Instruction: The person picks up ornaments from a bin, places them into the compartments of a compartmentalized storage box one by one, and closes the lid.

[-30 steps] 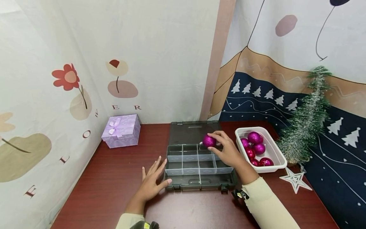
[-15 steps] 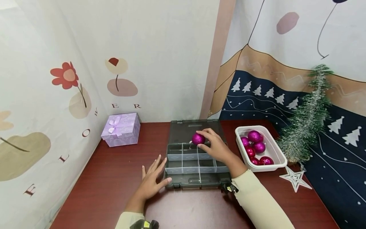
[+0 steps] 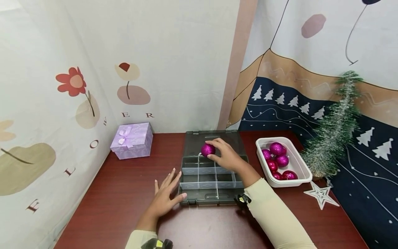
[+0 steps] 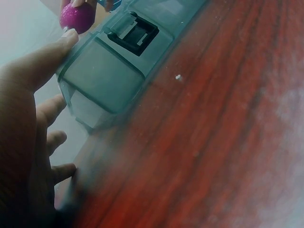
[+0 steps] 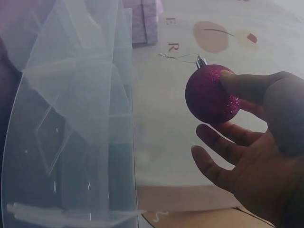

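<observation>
My right hand (image 3: 228, 156) pinches a glittery magenta bauble (image 3: 208, 150) between thumb and fingers, above the back of a compartment box. In the right wrist view the bauble (image 5: 211, 94) shows a silver cap and a thin wire loop. The dark translucent box (image 3: 214, 195) lies with its lid folded back; pale dividers split it into several compartments. With fingers spread, my left hand (image 3: 166, 197) rests at the box's left side, thumb at the front left corner. A black latch (image 4: 134, 33) on the box front appears in the left wrist view.
Right of the box, a white tub (image 3: 303, 173) holds several magenta and red baubles (image 3: 281, 160). Beyond it stand a small tinsel tree (image 3: 332, 135) and a white star (image 3: 322, 195). A lilac gift box (image 3: 132, 141) sits at the back left of the table (image 3: 124, 186).
My right hand has carried the bauble leftward over the back of the compartment box. The left hand has stayed in place.
</observation>
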A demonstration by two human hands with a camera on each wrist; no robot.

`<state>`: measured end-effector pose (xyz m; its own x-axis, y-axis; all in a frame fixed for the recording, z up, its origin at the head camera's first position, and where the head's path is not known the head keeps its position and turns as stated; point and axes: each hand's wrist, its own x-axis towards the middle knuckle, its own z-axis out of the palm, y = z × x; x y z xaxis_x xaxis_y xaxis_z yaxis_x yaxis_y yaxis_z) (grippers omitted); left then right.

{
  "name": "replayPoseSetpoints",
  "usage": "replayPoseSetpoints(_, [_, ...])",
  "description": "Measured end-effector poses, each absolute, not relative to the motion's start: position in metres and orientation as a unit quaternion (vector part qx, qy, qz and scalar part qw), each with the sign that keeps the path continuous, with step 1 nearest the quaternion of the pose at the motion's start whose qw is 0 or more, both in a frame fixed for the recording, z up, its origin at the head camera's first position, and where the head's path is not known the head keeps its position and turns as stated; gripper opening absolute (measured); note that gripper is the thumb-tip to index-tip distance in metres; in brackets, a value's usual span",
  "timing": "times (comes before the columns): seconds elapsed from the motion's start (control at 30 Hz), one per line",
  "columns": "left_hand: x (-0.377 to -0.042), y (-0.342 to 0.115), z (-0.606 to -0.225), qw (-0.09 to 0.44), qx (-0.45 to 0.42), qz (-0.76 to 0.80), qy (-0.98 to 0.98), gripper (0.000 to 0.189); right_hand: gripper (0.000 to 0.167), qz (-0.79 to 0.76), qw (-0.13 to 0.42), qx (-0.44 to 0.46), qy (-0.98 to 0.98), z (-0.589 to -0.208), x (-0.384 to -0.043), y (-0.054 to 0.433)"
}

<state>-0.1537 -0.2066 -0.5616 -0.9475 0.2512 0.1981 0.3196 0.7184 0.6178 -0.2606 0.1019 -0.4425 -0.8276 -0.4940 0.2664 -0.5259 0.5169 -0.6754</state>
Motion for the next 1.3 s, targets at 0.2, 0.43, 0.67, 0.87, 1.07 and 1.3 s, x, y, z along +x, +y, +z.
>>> replayPoseSetpoints(0.2, [-0.154, -0.206, -0.561, 0.048, -0.153, -0.338, -0.927, 0.088, 0.058, 0.391, -0.005, 0.285, -0.875, -0.443, -0.266, 0.093])
replayPoseSetpoints(0.43, [-0.154, -0.206, -0.561, 0.050, -0.156, -0.340, -0.926, 0.088, 0.058, 0.399, -0.026, 0.278, -0.873, -0.443, -0.270, 0.083])
replayPoseSetpoints(0.67, [-0.156, -0.206, -0.560, 0.052, -0.160, -0.340, -0.925, 0.088, 0.058, 0.385, -0.030, 0.288, -0.876, -0.443, -0.276, 0.072])
replayPoseSetpoints(0.87, [-0.157, -0.206, -0.560, 0.050, -0.158, -0.340, -0.926, 0.088, 0.055, 0.368, -0.036, 0.293, -0.882, -0.445, -0.280, 0.061])
replayPoseSetpoints(1.07, [-0.155, -0.207, -0.562, 0.049, -0.156, -0.339, -0.927, 0.087, 0.048, 0.362, -0.044, 0.293, -0.884, -0.452, -0.283, 0.053])
replayPoseSetpoints(1.3, [-0.156, -0.207, -0.562, 0.054, -0.156, -0.337, -0.927, 0.087, 0.047, 0.358, -0.065, 0.290, -0.885, -0.457, -0.286, 0.045])
